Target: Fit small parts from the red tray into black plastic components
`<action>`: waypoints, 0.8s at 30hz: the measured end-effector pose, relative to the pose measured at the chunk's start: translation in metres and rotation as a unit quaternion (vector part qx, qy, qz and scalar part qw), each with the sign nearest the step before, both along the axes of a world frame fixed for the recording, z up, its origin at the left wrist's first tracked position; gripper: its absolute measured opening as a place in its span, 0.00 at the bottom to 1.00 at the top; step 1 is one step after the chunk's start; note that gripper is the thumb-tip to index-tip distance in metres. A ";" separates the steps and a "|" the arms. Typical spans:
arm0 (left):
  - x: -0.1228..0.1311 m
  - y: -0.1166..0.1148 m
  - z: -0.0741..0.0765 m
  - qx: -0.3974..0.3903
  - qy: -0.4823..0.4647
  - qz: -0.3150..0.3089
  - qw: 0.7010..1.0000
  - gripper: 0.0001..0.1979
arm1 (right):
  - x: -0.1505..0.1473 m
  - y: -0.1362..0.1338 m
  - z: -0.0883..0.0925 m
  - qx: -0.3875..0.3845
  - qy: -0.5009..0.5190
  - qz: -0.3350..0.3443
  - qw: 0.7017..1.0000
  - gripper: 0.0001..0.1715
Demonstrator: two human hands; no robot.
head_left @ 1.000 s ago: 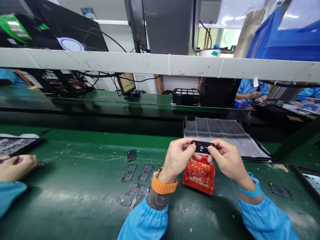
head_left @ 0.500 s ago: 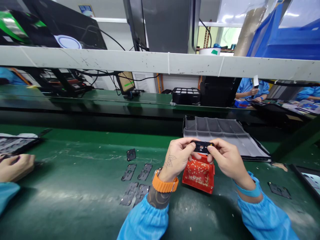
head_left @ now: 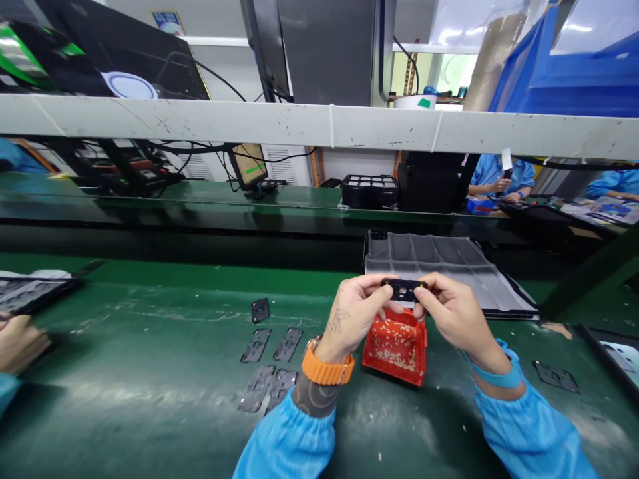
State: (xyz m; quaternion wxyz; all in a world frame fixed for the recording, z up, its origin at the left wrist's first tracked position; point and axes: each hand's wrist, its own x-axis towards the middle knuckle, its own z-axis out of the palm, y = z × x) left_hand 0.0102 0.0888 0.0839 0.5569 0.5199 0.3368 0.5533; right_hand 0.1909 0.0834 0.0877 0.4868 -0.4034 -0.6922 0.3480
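A small black plate with cut-outs is held up between my two hands, above the far end of a red tray with many tiny pale pieces in it. My left hand pinches the plate's left end between thumb and fingers. At its right end, the thumb and fingers of my right hand close on it too. Several similar dark plates lie on the green table to the left, among them one small plate at the back. Another dark plate lies to the right.
Behind my hands lies a grey divided tray. A co-worker's hand is at the left edge, near another tray. A white shelf beam crosses above the table. Another black-edged tray sits far right.
The co-worker's hand at the left has moved further left and partly out of view. My hands hold the plate almost as before; the view has shifted slightly.
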 end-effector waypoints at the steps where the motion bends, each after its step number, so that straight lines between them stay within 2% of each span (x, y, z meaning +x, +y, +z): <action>1: 0.000 0.000 0.000 0.000 0.000 0.000 1.000 0.16 | 0.001 0.000 0.000 0.000 0.000 0.002 1.000 0.11; 7: 0.001 0.002 -0.003 -0.003 0.013 0.026 1.000 0.15 | 0.000 0.001 0.000 0.006 -0.017 -0.002 1.000 0.11; 24: 0.001 0.002 -0.004 0.004 0.014 0.034 0.999 0.14 | -0.003 -0.002 0.001 0.004 -0.014 -0.002 1.000 0.11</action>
